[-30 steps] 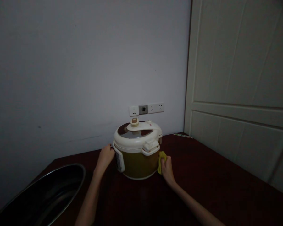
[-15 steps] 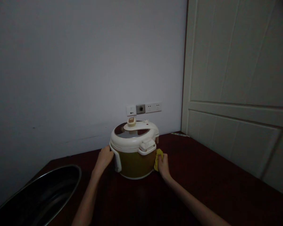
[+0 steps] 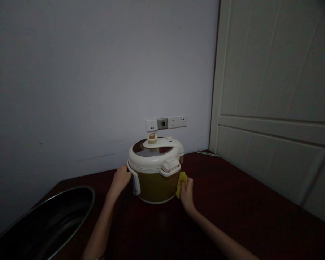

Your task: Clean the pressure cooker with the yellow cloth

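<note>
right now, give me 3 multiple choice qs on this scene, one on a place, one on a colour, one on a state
1. Where is the yellow cloth?
A. Lying on the table
B. Against the side of the pressure cooker
C. Inside the steel basin

2. What colour is the cooker's body below the white lid?
A. Blue
B. Red
C. Olive yellow

3. What state is the lid in?
A. Seated on the cooker
B. Off, lying beside it
C. Tilted open

1: B, the right hand holds the cloth to the cooker's side.
2: C, the band under the lid shows olive yellow.
3: A, the lid sits closed on top of the body.
</note>
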A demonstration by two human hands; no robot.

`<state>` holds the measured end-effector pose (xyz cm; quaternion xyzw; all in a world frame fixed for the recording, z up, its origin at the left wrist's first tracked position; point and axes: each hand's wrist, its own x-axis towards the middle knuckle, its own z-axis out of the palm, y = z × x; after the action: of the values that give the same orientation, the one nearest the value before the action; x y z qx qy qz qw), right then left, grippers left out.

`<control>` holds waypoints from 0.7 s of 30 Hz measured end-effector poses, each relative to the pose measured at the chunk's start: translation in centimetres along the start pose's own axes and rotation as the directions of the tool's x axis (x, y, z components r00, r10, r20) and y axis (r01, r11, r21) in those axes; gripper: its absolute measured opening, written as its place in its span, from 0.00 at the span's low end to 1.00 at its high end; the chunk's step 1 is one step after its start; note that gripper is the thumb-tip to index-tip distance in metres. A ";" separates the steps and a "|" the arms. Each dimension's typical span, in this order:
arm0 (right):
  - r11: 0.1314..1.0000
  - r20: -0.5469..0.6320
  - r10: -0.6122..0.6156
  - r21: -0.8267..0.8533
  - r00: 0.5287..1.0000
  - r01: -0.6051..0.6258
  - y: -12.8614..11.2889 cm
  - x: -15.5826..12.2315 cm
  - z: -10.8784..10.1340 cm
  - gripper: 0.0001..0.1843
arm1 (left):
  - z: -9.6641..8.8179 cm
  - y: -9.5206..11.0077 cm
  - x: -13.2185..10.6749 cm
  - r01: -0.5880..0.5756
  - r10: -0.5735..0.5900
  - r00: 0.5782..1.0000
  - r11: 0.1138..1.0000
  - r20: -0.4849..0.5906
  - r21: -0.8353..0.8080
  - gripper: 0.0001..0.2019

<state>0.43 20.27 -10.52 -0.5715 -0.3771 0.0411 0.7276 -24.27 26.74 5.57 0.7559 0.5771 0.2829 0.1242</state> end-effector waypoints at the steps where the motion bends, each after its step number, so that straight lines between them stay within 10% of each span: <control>1: 0.993 0.022 -0.108 -0.035 0.994 0.109 -0.1 -1.1 -0.3 0.09 | 0.0 0.0 0.0 -0.002 0.002 1.000 1.000 -0.001 0.002 0.17; 3: 0.896 0.120 -0.416 -0.117 0.901 0.429 -1.2 -2.4 -0.6 0.07 | 0.0 0.1 -0.1 0.007 -0.007 1.000 1.000 -0.006 0.012 0.18; 7: 0.321 0.446 -0.837 -0.072 0.319 0.944 -5.6 -2.2 1.0 0.10 | 0.0 0.0 -0.2 0.001 -0.001 1.000 1.000 -0.014 0.002 0.21; 9: 0.161 0.510 -0.846 -0.035 0.156 0.986 -7.4 -1.9 2.6 0.11 | 0.0 -0.4 -0.1 -0.024 0.024 1.000 0.999 -0.009 -0.030 0.22; 12: 0.136 0.572 -0.809 -0.037 0.133 0.990 -7.7 -2.8 4.2 0.12 | 0.0 -1.1 0.2 -0.062 0.062 0.998 0.994 -0.007 -0.094 0.25; 17: 0.057 0.704 -0.708 0.128 -0.050 0.990 -4.7 -4.7 2.7 0.13 | 0.0 -2.1 0.8 -0.116 0.121 0.993 0.970 0.012 -0.213 0.27; 21: 0.093 0.625 -0.780 0.048 0.043 0.995 -6.5 -3.1 2.5 0.13 | 0.0 -2.4 0.9 -0.131 0.140 0.990 0.955 0.017 -0.267 0.27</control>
<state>-5.69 18.49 -6.30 -0.2934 -0.8250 -0.3671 0.3139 -26.05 28.31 4.56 0.7752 0.4786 0.3520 0.2148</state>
